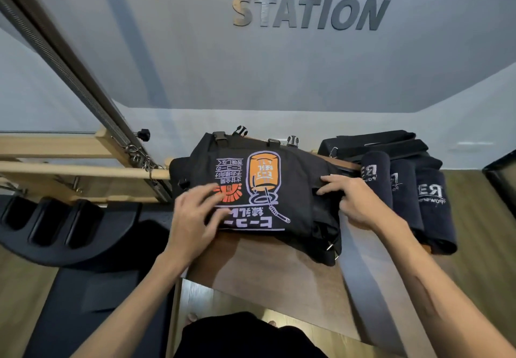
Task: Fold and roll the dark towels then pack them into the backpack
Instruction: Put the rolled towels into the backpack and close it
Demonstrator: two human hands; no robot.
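My left hand (pixel 196 212) rests flat and spread on the printed front of the black backpack (pixel 290 190), holding nothing. My right hand (pixel 353 201) pinches the backpack's right edge with curled fingers. The backpack lies on the wooden table (pixel 279 274). Just beside it, to the right, three rolled dark towels (pixel 405 195) lie side by side.

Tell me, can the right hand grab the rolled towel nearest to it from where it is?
Probably yes. The right hand rests at the backpack's right edge, and the nearest rolled towel lies just beside it on the table. Nothing sits between them, so the way looks free.
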